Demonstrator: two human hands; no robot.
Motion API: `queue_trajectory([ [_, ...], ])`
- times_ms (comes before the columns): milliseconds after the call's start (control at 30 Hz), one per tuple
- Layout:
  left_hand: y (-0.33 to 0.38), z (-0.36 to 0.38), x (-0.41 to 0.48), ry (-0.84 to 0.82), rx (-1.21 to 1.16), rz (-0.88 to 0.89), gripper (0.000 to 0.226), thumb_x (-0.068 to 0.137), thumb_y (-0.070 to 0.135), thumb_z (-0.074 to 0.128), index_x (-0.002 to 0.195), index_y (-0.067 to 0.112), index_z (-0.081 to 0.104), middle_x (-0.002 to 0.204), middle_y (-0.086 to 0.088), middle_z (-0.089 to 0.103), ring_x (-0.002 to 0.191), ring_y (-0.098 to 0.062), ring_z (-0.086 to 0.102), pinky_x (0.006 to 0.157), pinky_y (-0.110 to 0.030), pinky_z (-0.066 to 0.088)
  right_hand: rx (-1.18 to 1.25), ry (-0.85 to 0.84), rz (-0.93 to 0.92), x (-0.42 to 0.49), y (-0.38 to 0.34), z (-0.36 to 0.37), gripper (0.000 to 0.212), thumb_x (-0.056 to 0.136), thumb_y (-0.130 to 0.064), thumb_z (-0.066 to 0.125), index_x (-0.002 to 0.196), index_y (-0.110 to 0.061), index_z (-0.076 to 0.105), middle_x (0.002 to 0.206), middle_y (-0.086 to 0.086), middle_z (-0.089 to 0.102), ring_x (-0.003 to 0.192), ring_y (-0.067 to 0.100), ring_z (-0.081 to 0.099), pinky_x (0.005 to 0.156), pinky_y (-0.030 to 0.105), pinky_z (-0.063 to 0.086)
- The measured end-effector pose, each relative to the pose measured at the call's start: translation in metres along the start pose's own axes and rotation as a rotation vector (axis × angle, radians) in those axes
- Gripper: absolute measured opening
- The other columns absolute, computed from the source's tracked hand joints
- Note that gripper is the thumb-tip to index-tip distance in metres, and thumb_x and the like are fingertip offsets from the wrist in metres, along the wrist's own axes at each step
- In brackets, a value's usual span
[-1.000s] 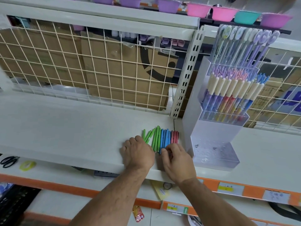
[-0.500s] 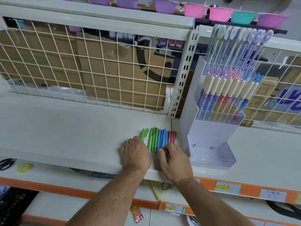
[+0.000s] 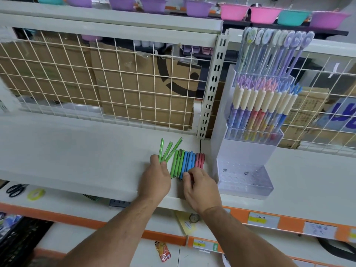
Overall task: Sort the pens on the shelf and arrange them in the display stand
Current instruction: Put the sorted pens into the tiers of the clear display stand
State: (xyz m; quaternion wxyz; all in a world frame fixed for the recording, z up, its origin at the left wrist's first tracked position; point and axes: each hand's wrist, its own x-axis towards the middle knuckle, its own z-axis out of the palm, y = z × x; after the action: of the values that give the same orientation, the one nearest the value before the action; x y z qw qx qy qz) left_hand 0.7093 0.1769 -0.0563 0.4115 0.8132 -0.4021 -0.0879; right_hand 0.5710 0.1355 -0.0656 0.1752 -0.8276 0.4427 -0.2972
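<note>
Shelf [image 3: 77, 151]: sorted pens [image 3: 179, 164] are laid beside the display stand [image 3: 244, 170].
Change: three green pens [image 3: 167, 151] are now lifted, pinched in the left hand's [image 3: 156, 180] grip.
Right hand [image 3: 200, 187]: grip cannot be told; blue pens [image 3: 187, 160] are touched.
Meaning: stand loading is judged next.

This is a shop, with an aisle of stationery and housewares. A white metal shelf [image 3: 77, 160] spans the middle. It has a wire grid [image 3: 115, 83] for a back at 11 o'clock and a slotted upright [image 3: 213, 87] at 12. At 5 o'clock the shelf edge below carries an orange strip [image 3: 289, 226] with price labels [image 3: 263, 220]. At 2 o'clock a clear stand [image 3: 246, 157] shows rows of capped pens [image 3: 260, 105]. Loose pens [image 3: 185, 162] lie at the centre. Plastic bowls [image 3: 265, 14] line the top shelf toward 1 o'clock. Cardboard boxes [image 3: 134, 89] stand behind the grid.
</note>
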Motion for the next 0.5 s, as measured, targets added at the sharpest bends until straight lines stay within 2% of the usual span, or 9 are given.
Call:
queue_trajectory([
  [133, 0.012, -0.009, -0.005, -0.019, -0.288, -0.032, 0.010, 0.104, 0.018, 0.039, 0.097, 0.013, 0.045, 0.079, -0.007, 0.058, 0.068, -0.022, 0.052, 0.054, -0.030, 0.037, 0.159, -0.037, 0.036, 0.003, -0.003, -0.008, 0.017, 0.101, -0.028, 0.051, 0.099, -0.019, 0.065, 0.089, -0.005, 0.064, 0.081, 0.014, 0.059, 0.075, 0.033, 0.051],
  [233, 0.028, -0.004, -0.016, -0.113, -0.371, -0.036, 0.010, 0.104, 0.018, 0.041, 0.098, 0.017, 0.049, 0.079, -0.002, 0.059, 0.067, -0.017, 0.053, 0.056, -0.029, 0.040, 0.444, 0.026, 0.180, 0.011, -0.014, -0.024, 0.011, 0.099, -0.023, 0.057, 0.096, -0.022, 0.068, 0.083, -0.015, 0.064, 0.078, 0.004, 0.059, 0.075, 0.024, 0.050],
  [333, 0.039, 0.010, -0.027, -0.166, -0.435, -0.024, 0.012, 0.103, 0.016, 0.042, 0.102, 0.020, 0.053, 0.087, 0.001, 0.064, 0.076, -0.015, 0.061, 0.061, -0.027, 0.047, 0.607, 0.064, 0.272, 0.023, -0.021, -0.045, 0.006, 0.096, -0.023, 0.063, 0.097, -0.020, 0.068, 0.083, -0.010, 0.068, 0.076, 0.000, 0.062, 0.070, 0.015, 0.047],
  [400, 0.047, 0.018, -0.034, -0.194, -0.454, -0.007, 0.014, 0.103, 0.014, 0.042, 0.102, 0.021, 0.053, 0.084, 0.005, 0.062, 0.072, -0.008, 0.058, 0.057, -0.018, 0.042, 0.617, 0.069, 0.282, 0.029, -0.015, -0.055, 0.006, 0.094, -0.021, 0.066, 0.090, -0.017, 0.068, 0.078, -0.002, 0.069, 0.074, 0.010, 0.064, 0.069, 0.022, 0.049],
  [500, 0.059, 0.027, -0.041, -0.233, -0.494, 0.023, 0.018, 0.103, 0.011, 0.042, 0.096, 0.024, 0.052, 0.077, 0.006, 0.060, 0.062, -0.005, 0.055, 0.056, -0.019, 0.041, 0.592, 0.048, 0.276, 0.033, 0.000, -0.068, 0.013, 0.092, -0.019, 0.069, 0.080, -0.017, 0.064, 0.074, 0.005, 0.069, 0.073, 0.023, 0.068, 0.069, 0.038, 0.057],
])
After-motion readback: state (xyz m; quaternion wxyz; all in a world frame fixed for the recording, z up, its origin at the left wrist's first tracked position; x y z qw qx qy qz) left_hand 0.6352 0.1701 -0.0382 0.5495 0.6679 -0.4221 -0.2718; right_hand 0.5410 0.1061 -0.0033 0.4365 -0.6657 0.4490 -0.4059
